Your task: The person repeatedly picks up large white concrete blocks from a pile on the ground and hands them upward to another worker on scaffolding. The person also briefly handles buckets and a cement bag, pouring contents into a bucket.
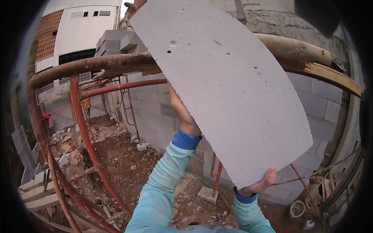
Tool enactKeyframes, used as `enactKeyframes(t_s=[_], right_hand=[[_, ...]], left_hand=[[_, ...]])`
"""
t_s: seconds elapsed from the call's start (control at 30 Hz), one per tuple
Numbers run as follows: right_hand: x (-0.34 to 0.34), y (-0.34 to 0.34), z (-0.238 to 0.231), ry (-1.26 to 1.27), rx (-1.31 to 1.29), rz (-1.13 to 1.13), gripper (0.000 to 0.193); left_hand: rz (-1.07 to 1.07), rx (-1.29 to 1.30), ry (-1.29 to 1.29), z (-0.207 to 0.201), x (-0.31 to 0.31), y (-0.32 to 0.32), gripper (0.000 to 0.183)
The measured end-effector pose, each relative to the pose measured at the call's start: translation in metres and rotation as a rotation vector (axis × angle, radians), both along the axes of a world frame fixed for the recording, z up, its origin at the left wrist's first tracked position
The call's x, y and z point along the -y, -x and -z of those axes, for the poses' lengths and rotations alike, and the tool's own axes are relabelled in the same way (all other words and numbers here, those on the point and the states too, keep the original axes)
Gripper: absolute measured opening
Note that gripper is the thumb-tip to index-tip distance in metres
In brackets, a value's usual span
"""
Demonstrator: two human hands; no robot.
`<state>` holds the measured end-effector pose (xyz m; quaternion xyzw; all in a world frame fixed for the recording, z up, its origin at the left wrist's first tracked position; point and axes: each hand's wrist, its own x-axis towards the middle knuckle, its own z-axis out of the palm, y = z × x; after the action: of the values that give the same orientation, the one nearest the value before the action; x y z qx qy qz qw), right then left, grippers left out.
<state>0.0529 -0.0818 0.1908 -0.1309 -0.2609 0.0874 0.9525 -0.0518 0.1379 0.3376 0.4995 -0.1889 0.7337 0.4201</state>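
You hold up one big grey block (233, 89) in front of you with two hands. Your left hand (179, 106) is behind its left edge; its fingers are hidden, so I cannot tell how they grip. Your right hand (261, 184) pinches the bottom edge, one thumb in front. One other person's hand (131, 14) is near the top left corner

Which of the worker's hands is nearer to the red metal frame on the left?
Left. The left hand, partly hidden behind the grey block, is to the right of the red metal frame; the right hand, at the block's lower end, is farther right.
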Motion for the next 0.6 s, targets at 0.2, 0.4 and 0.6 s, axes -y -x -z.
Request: enactKeyframes(t_s=[0.2, 0.4, 0.6], right_hand=[[-0.063, 0.043, -0.108, -0.099, 0.267, 0.444, 0.1], [-0.08, 0.073, -0.156, -0.229, 0.429, 0.573, 0.101], [-0.109, 0.089, -0.196, -0.392, 0.564, 0.642, 0.09]], left_hand=[[0.194, -0.004, -0.112, -0.103, -0.077, 0.052, 0.049], [0.223, 0.005, -0.141, -0.133, -0.116, 0.07, 0.045], [-0.237, -0.033, -0.078, -0.083, -0.08, 0.068, 0.051]])
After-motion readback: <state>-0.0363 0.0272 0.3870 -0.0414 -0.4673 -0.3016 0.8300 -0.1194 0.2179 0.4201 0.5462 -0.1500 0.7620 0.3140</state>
